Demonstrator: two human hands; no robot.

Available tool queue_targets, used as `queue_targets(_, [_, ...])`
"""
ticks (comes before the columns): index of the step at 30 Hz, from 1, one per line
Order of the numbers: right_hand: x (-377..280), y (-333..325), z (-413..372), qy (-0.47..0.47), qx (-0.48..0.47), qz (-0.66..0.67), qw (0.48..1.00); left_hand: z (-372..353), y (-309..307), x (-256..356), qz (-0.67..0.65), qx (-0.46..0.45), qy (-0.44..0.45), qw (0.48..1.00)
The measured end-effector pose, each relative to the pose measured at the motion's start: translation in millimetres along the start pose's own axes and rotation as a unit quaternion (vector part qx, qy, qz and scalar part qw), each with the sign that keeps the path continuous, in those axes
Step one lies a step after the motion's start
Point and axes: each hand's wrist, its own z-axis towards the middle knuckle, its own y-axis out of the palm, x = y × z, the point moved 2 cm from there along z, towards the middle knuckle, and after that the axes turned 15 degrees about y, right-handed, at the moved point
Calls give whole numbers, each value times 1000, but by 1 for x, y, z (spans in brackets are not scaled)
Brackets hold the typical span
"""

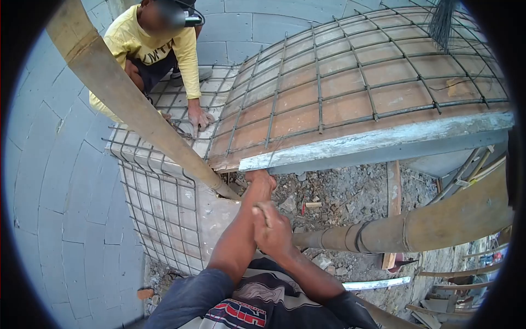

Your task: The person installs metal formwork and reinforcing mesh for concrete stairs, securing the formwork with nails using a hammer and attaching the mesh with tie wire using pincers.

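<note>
My left arm reaches forward, and my left hand (262,177) is at the lower edge of the whitish board (329,141), near its left end. The fingers of that hand are mostly hidden at the board. Closer to my body, my right hand (272,226) is closed with its fingers curled, beside my left forearm. Anything inside it is too small or hidden to name. Beyond the board, a grid of steel bars (319,82) lies over reddish-brown panels. A bamboo pole (137,109) slants down to the left of my left hand.
A person in a yellow top (186,60) crouches at the upper left, one hand on the bar grid. A thick bamboo pole (433,219) crosses at the right. Rubble (350,194) lies below the board. A grey block wall (60,181) stands left. Wires (441,27) hang at the upper right.
</note>
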Motion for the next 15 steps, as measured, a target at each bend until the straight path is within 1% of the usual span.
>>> queue_targets(1, [-12, 5, 6, 31, -60, -96, 993, -1, 1, 0, 5, 5, 0, 1000])
queue_targets(2, [-18, 12, 16, 60, -118, -190, 973, -4, 1, 1, 6, 5, -1, 1000])
queue_targets(3, [-22, 20, 31, 60, -113, -197, 972, -8, 0, 4, 9, 1, -4, 1000])
queue_targets(4, [-29, 28, 46, -85, -12, -209, 974, -12, 3, 5, 8, -3, -5, 1000])
queue_targets(6, [-39, 34, 62, -227, 82, -224, 944, -15, -1, 4, 4, -11, -16, 1000])
queue_targets(7, [-40, 35, 70, -116, 29, -219, 968, -15, -5, 5, -1, -13, -19, 1000])
queue_targets(8, [-38, 36, 74, -3, -25, -212, 977, -15, -6, 5, -5, -16, -24, 1000])
queue_targets(9, [-34, 36, 77, 35, -42, -184, 981, -15, -6, 6, -7, -18, -27, 999])
queue_targets(10, [-30, 35, 76, 33, -48, -190, 980, -14, -7, 6, -8, -20, -29, 999])
queue_targets(12, [-22, 32, 72, -48, -81, -174, 980, -14, -9, 6, -8, -21, -33, 999])
queue_targets(13, [-16, 30, 73, -45, -85, -177, 979, -13, -9, 5, -6, -22, -36, 999])
queue_targets(15, [-9, 28, 77, 14, -139, -96, 986, -12, -8, 5, -3, -25, -36, 999])
